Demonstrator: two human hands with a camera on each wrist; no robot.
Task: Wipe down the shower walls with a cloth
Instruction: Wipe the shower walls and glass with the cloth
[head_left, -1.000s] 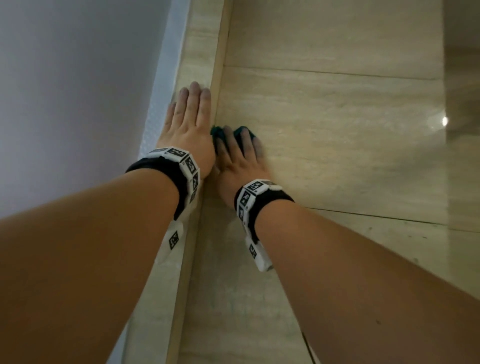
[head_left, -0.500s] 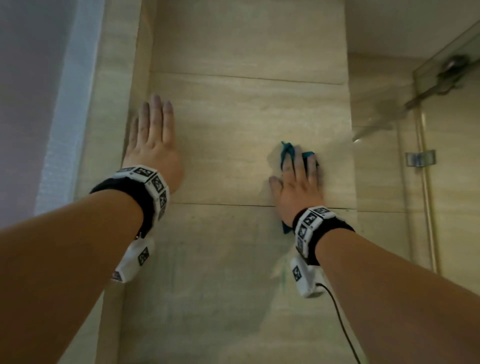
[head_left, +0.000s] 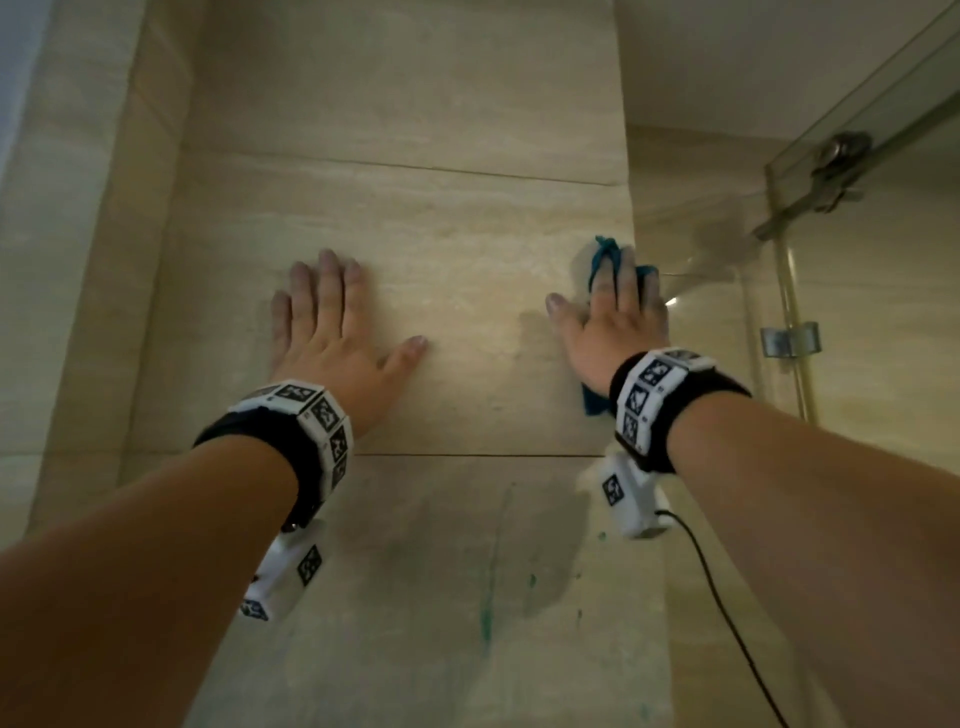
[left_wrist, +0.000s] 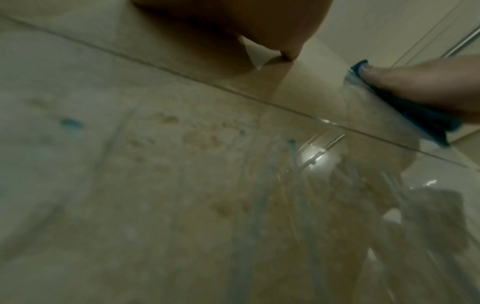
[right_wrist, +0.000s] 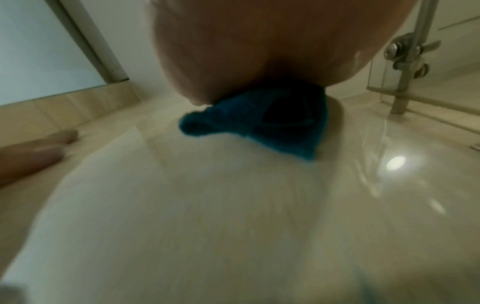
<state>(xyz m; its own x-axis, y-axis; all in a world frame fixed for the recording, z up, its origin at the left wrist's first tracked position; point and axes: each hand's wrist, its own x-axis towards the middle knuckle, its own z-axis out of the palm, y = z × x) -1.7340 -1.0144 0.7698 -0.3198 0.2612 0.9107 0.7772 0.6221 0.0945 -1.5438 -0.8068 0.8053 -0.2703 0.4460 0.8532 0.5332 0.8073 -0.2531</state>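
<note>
A beige tiled shower wall (head_left: 457, 249) fills the head view. My left hand (head_left: 332, 332) lies flat on it, fingers straight and thumb spread, holding nothing. My right hand (head_left: 608, 322) presses a teal cloth (head_left: 602, 252) flat against the wall near its right corner, fingers straight over it. The cloth sticks out above the fingertips and below the palm. In the right wrist view the cloth (right_wrist: 259, 123) bunches under the palm. In the left wrist view the cloth (left_wrist: 415, 117) shows under the right hand (left_wrist: 420, 82).
A glass shower door (head_left: 872, 415) with a metal hinge (head_left: 789, 340) and a bracket (head_left: 836, 171) stands just right of the cloth. Faint teal streaks (head_left: 488, 613) mark the lower tile. A black cable (head_left: 727, 613) hangs from my right wrist. A wall corner (head_left: 156, 260) runs down the left.
My right hand has slid the cloth rightward along the wall, from beside my left hand to the right corner. My left hand stays flat on the wall, thumb now spread.
</note>
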